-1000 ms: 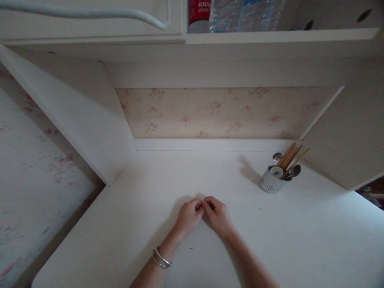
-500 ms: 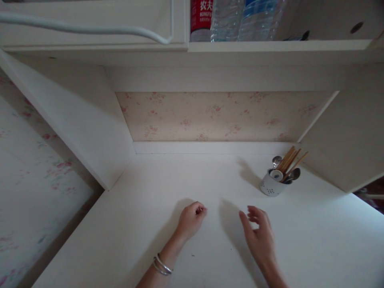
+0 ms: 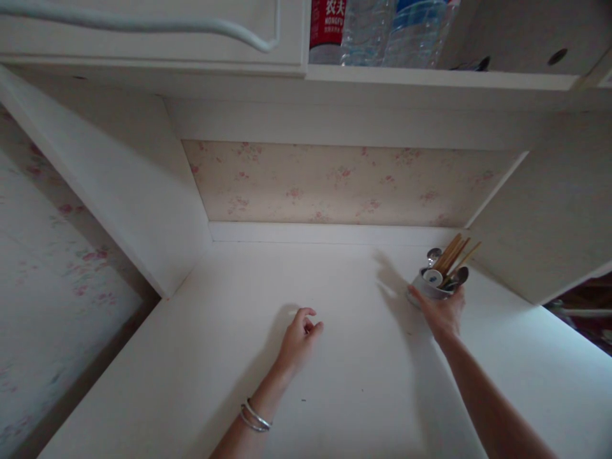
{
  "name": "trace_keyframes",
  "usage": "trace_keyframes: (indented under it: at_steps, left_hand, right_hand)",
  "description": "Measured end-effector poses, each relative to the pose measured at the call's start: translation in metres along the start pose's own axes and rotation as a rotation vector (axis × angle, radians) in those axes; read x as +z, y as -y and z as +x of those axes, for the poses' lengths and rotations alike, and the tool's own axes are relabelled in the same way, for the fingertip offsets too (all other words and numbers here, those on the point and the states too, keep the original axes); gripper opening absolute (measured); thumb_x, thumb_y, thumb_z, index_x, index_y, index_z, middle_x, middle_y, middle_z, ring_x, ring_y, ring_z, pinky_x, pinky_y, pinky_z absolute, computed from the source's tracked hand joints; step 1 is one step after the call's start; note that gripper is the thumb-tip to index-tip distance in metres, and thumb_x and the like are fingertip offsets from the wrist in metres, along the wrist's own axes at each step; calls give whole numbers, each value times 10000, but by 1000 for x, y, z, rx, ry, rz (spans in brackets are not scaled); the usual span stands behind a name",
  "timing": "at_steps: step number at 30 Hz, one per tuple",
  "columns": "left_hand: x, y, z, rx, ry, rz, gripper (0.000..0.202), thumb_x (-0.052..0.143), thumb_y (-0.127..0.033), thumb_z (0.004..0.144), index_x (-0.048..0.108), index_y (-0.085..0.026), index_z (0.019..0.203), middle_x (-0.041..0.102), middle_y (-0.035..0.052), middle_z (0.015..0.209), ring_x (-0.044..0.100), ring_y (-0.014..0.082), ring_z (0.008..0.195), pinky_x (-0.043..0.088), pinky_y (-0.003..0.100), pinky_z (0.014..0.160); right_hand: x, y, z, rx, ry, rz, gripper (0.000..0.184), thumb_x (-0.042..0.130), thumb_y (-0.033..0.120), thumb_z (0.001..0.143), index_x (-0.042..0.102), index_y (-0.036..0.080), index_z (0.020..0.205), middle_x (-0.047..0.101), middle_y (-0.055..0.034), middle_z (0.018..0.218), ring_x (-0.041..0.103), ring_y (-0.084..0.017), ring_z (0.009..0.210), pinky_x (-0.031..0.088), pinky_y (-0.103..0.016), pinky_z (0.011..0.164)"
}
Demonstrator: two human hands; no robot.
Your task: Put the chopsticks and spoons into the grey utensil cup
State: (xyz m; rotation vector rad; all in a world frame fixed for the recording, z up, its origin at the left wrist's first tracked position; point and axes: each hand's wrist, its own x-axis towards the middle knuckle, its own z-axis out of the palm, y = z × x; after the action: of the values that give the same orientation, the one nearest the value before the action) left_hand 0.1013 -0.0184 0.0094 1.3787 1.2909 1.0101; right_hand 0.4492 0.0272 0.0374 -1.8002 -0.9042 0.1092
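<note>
A white utensil holder (image 3: 427, 291) with a rounded wall stands at the right of the white desk. It holds several wooden chopsticks (image 3: 452, 252), metal spoons (image 3: 434, 255) and a white round-ended piece (image 3: 433, 278). My right hand (image 3: 443, 313) is wrapped round the holder's near side, thumb on the left and fingers on the right, hiding most of its lower wall. Over the middle of the desk is my left hand (image 3: 298, 336), with nothing in it; its fingers are loosely curled and the thumb is apart from them. Two silver bangles (image 3: 255, 415) circle the left wrist.
Above the desk (image 3: 335, 280) runs a shelf (image 3: 430, 78) with plastic bottles (image 3: 366, 32). A cabinet door with a white handle (image 3: 143, 24) is at upper left. Side panels (image 3: 119, 185) bound the desk left and right. A tiny dark speck lies on the desk.
My right hand has moved forward and right from beside the holder and has taken hold of it. My left hand has loosened, its thumb and forefinger moving apart. The view has shifted slightly.
</note>
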Motion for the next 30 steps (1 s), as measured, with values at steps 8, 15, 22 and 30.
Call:
trace_keyframes:
  at_steps: [8,15,22,30]
  left_hand:
    - [-2,-13,1,-56,-72,-331,506,718,-380,758,491,-227,1184,550,-26,816,485,94,606,364,214,534]
    - [-7,-25,-2,-156,-2,-755,590,759,-307,751,512,-257,1284,534,99,1284,570,194,1061,490,299,828]
    - [-13,-35,-5,-134,63,-1047,310,722,-327,797,660,-171,1058,679,83,1072,621,188,960,465,284,822]
    - [-22,-28,8,-296,-84,-1301,144,731,-255,768,664,-148,838,709,39,799,659,145,713,509,259,713]
  right_hand:
    - [17,0,-7,54,23,108,771,790,529,599,491,164,1209,634,-144,1120,638,-287,952,510,-391,790]
    - [20,43,-100,-122,575,143,655,741,471,667,544,173,1217,685,-83,1030,649,-258,881,521,-372,755]
    - [24,114,-166,-598,854,-113,736,706,272,655,469,224,1351,615,-90,1247,563,-280,1121,453,-412,954]
    - [22,149,-181,-1063,733,-450,713,606,140,725,429,216,1412,575,-109,1321,505,-300,1176,382,-451,1021]
